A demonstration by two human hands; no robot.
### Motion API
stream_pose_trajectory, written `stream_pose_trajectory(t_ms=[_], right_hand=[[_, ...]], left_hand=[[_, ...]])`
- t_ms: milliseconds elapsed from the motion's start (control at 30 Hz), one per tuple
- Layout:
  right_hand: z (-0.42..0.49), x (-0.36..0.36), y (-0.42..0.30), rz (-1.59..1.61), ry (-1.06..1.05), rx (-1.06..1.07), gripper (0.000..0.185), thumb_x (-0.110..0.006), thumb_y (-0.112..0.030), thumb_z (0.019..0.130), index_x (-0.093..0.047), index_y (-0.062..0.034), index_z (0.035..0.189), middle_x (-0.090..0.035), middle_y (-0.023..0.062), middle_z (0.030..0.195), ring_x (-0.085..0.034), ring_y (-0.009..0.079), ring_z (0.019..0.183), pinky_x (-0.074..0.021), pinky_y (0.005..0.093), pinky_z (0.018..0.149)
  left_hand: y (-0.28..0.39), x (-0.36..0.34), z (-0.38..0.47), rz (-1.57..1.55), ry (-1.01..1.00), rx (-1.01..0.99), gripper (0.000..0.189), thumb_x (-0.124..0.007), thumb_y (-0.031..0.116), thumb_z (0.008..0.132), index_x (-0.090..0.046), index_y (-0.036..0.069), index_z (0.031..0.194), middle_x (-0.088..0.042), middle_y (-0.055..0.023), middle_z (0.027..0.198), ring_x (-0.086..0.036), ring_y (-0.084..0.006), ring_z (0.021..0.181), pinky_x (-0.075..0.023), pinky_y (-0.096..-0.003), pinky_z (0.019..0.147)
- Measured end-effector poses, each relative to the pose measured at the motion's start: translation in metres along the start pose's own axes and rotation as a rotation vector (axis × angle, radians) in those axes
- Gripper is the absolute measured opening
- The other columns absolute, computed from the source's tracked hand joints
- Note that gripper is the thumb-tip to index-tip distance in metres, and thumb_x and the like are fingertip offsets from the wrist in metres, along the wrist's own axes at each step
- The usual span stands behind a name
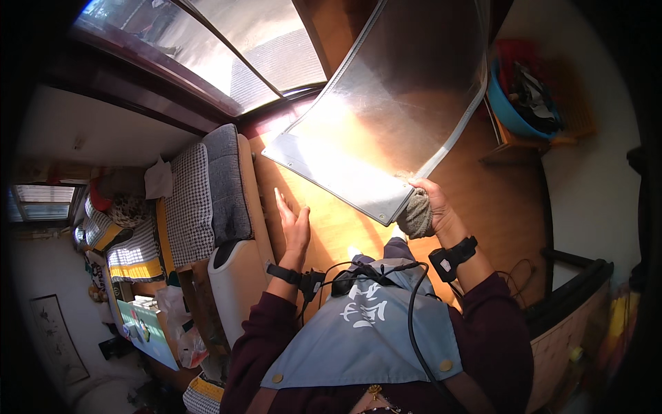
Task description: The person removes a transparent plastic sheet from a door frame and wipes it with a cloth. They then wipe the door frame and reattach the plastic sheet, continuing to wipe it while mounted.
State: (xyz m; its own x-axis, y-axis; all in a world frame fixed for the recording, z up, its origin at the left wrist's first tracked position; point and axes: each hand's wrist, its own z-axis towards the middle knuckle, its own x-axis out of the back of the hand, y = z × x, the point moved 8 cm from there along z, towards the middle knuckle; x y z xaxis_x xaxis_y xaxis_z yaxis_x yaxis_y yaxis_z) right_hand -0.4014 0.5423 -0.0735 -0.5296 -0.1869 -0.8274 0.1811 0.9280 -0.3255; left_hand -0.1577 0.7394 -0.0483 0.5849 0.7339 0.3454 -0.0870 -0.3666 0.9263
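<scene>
A clear plastic door curtain [408, 119] with pale edging hangs before me. Along its lower end runs a stiff grey panel [341, 178], lit by strong sun. My right hand [437, 204] grips a bunched grey-brown cloth [415, 220] at the panel's right corner. Its thumb rests by the curtain's edge; whether it also pinches the curtain I cannot tell. My left hand [296, 225] is held in the air left of the panel, fingers extended, holding nothing and apart from the curtain.
To the left stands a sofa [227, 186] with houndstooth covers. A glazed door [258, 57] is beyond it. At right a blue basin [512, 111] of fabric items sits on a wooden stand [512, 137]. A black cable [414, 321] crosses my apron [362, 341]. Wood flooring [496, 207] lies below.
</scene>
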Motion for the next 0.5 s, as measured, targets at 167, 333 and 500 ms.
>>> stream_pose_trajectory(t_ms=[167,333,500], right_hand=[[-0.032,-0.041,-0.003,-0.316,0.173,0.057,0.032,-0.068,-0.015,0.085,-0.063,0.0081,0.105,-0.071,0.0129,0.091,-0.070,0.0211,0.077,-0.0584,0.0335,0.071],[-0.065,-0.128,-0.013,-0.700,0.128,0.290,0.030,-0.071,-0.023,0.086,-0.067,0.0044,0.098,-0.069,0.0065,0.089,-0.065,0.0128,0.078,-0.0525,0.0268,0.071],[-0.048,-0.200,-0.018,-0.788,-0.022,0.404,0.041,-0.075,-0.033,0.089,-0.064,0.0025,0.106,-0.068,0.0064,0.088,-0.065,0.0137,0.076,-0.0533,0.0277,0.067]], left_hand=[[0.085,-0.015,-0.030,0.749,-0.088,-0.874,0.090,-0.082,0.012,0.072,-0.037,0.017,0.151,-0.022,-0.0211,0.160,-0.019,-0.0459,0.147,-0.0197,-0.0598,0.116],[0.129,-0.028,-0.019,0.505,-0.420,-1.016,0.067,-0.073,0.006,0.072,-0.054,0.008,0.136,-0.057,-0.0170,0.135,-0.049,-0.0360,0.133,-0.0371,-0.0476,0.112],[0.114,0.000,0.000,0.105,-0.469,-0.709,0.057,-0.066,0.005,0.083,-0.053,0.004,0.138,-0.060,-0.0189,0.131,-0.059,-0.0301,0.122,-0.0447,-0.0356,0.104]])
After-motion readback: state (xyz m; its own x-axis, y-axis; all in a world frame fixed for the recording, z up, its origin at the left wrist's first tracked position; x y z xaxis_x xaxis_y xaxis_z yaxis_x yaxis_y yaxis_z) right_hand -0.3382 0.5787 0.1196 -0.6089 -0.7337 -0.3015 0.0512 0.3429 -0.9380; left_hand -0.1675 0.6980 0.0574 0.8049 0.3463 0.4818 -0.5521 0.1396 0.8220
